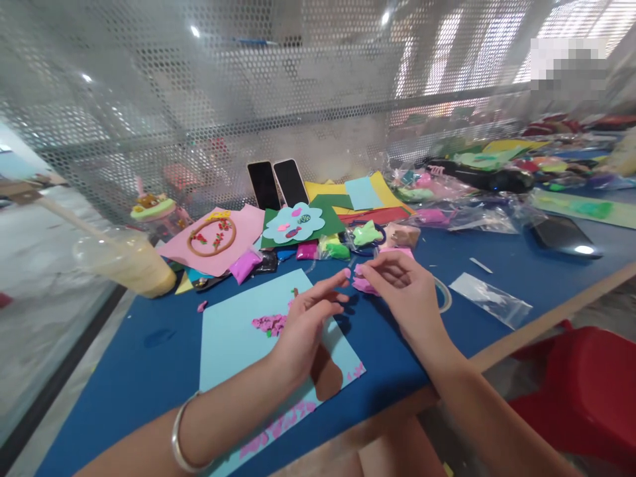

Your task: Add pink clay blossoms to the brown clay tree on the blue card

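My left hand point(303, 331), a bangle on its wrist, hovers over a light blue sheet point(228, 351), its fingers stretched out and apart. A pinkish spot shows at its index fingertip; I cannot tell whether it is clay. Close by on the right, my right hand point(407, 285) pinches a piece of pink clay point(358, 269) between thumb and fingers. More pink clay point(365, 285) appears just under those fingertips. On the sheet are pink clay blossoms point(268, 324), a brown trunk shape point(326, 377) partly hidden by my left hand, and pink bits point(278, 424) along the near edge.
A plastic drink cup point(134, 265) stands at the left. Behind the sheet lie clay packets point(246, 265), a pink card point(173, 248), coloured paper and two phones point(278, 184) against the mesh. Rightward are a tape roll point(443, 296), a clear bag point(491, 301), a dark phone point(564, 236) and a red stool point(591, 391).
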`<state>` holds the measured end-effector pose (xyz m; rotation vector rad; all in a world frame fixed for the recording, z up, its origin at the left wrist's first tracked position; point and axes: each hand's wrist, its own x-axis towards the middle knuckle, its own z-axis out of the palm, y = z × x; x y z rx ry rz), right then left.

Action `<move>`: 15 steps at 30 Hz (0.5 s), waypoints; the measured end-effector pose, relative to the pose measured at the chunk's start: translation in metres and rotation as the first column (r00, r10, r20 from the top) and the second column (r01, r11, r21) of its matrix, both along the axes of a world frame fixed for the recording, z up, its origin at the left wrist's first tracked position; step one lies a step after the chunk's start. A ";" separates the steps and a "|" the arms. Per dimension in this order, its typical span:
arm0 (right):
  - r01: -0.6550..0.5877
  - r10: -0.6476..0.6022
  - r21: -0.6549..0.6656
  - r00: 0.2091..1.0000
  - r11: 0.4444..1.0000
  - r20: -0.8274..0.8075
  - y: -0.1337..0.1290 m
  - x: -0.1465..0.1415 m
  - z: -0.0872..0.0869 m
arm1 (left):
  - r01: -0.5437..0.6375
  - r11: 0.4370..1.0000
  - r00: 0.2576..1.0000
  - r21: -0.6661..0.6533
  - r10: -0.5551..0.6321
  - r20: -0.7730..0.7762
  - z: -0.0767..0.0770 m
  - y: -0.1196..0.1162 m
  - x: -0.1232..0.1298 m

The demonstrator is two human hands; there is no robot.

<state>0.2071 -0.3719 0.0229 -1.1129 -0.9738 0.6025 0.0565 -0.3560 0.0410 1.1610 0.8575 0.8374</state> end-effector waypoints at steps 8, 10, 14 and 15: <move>0.102 -0.099 0.036 0.993 0.994 -0.063 -0.002 -0.018 0.006 | -0.040 0.980 0.967 -0.193 0.087 0.240 0.005 -0.017 0.002; 0.115 -0.111 0.048 0.990 0.992 -0.083 -0.003 -0.021 0.006 | -0.040 0.972 0.950 -0.230 0.109 0.293 0.008 -0.022 0.003; 0.131 -0.124 0.058 0.986 0.990 -0.111 -0.004 -0.026 0.007 | -0.020 0.966 0.926 -0.258 0.116 0.359 0.011 -0.026 0.004; 0.135 -0.127 0.061 0.985 0.989 -0.118 -0.005 -0.027 0.007 | -0.018 0.965 0.924 -0.260 0.115 0.365 0.011 -0.027 0.005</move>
